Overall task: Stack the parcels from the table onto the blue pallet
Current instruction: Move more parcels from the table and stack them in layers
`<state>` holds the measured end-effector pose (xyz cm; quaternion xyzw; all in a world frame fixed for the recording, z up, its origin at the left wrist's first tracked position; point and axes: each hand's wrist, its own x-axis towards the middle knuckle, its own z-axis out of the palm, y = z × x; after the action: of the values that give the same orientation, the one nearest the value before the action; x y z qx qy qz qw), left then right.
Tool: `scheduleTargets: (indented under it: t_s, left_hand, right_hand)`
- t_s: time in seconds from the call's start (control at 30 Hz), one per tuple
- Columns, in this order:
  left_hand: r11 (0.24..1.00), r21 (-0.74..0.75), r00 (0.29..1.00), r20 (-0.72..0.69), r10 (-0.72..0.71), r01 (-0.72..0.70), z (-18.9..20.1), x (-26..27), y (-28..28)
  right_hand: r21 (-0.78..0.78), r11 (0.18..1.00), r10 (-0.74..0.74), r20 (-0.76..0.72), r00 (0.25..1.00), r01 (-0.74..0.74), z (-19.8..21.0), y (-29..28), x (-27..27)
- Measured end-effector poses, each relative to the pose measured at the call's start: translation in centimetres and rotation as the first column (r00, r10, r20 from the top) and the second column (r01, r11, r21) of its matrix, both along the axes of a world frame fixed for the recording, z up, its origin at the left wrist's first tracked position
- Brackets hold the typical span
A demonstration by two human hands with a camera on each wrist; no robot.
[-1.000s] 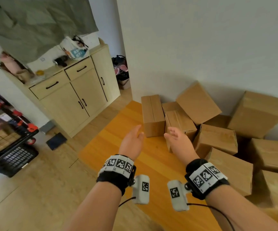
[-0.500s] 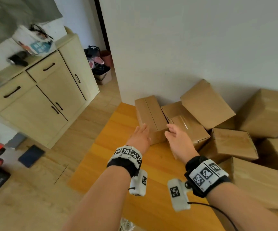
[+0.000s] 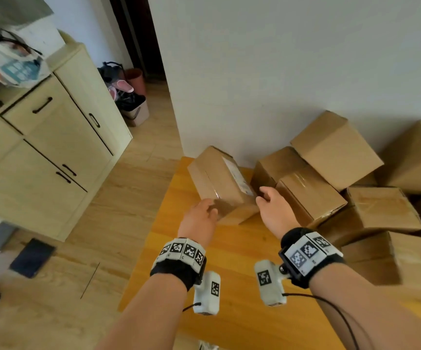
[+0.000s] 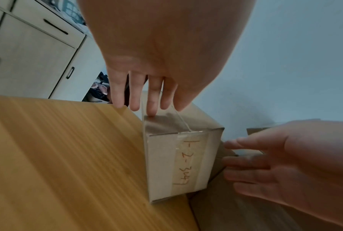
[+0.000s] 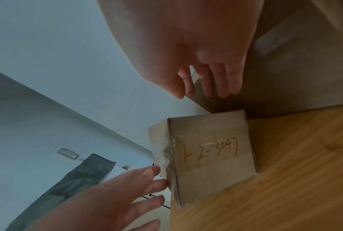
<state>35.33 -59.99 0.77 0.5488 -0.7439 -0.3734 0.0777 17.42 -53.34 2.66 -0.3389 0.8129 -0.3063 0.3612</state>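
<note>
A long brown parcel (image 3: 219, 180) marked "1-2-3047" on its near end (image 4: 188, 164) (image 5: 210, 156) lies on the orange wooden table (image 3: 229, 261) near its far left corner. My left hand (image 3: 199, 218) (image 4: 147, 96) has straight fingers touching the parcel's near left edge. My right hand (image 3: 272, 208) (image 5: 206, 81) reaches into the gap between this parcel and the neighbouring box, its fingers loose beside the right side. I cannot tell whether they touch it. Neither hand grips anything. The blue pallet is out of view.
Several more cardboard parcels (image 3: 335, 152) are piled on the table's right side against the white wall (image 3: 280, 72). A pale cabinet (image 3: 53, 152) stands to the left across the wooden floor. A dark flat object (image 3: 31, 257) lies on the floor, and shoes (image 3: 126, 97) sit by the doorway.
Both hands moved forward from above the table and now flank the leftmost parcel. A gap now shows between that parcel and the box to its right.
</note>
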Motion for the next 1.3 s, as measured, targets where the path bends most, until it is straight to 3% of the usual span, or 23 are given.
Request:
scheduleTargets:
  t_s: [0.33, 0.53, 0.63, 0.87, 0.97, 1.03, 1.1, 1.2, 1.3]
  left_hand:
    - [0.979, 0.186, 0.996, 0.007, 0.087, -0.087, -1.8, 2.9, -2.4]
    - [0.975, 0.210, 0.996, 0.059, 0.065, -0.076, -2.5, 4.5, -2.7]
    - [0.980, 0.181, 0.996, 0.046, 0.071, -0.079, -2.4, 5.0, -2.7]
    - [0.957, -0.096, 0.962, -0.038, 0.270, -0.272, -0.9, 6.7, -5.2]
    - [0.967, -0.137, 0.977, -0.005, 0.215, -0.214, -0.9, 7.1, -7.0]
    - [0.985, -0.077, 0.986, 0.052, 0.155, -0.151, -1.0, 7.1, -7.6]
    - [0.994, -0.036, 0.987, 0.119, 0.109, -0.106, -1.3, 7.1, -7.6]
    - [0.992, -0.112, 0.964, 0.251, 0.087, -0.060, -1.5, 7.3, -6.8]
    - [0.994, -0.090, 0.967, 0.242, 0.081, -0.061, -1.6, 7.5, -5.7]
  right_hand:
    - [0.100, 0.992, 0.069, 0.023, 0.997, -0.071, -1.9, -2.0, 4.0]
    - [0.137, 0.989, 0.050, 0.002, 0.999, -0.050, -2.7, -2.1, 5.7]
    - [0.165, 0.985, 0.047, -0.022, 0.999, -0.043, -3.2, -2.0, 6.4]
    - [0.173, 0.977, 0.125, 0.011, 0.992, -0.125, -3.1, -3.2, 6.3]
    - [0.191, 0.957, 0.216, 0.042, 0.975, -0.220, -2.4, -4.1, 6.1]
    - [0.207, 0.948, 0.239, 0.034, 0.970, -0.241, -2.3, -4.5, 6.3]
    - [0.220, 0.954, 0.208, 0.003, 0.978, -0.204, -2.6, -4.5, 6.6]
    - [0.232, 0.968, 0.114, -0.048, 0.992, -0.100, -3.1, -3.8, 6.9]
    - [0.243, 0.970, -0.006, -0.060, 0.998, 0.020, -3.3, -2.8, 6.6]
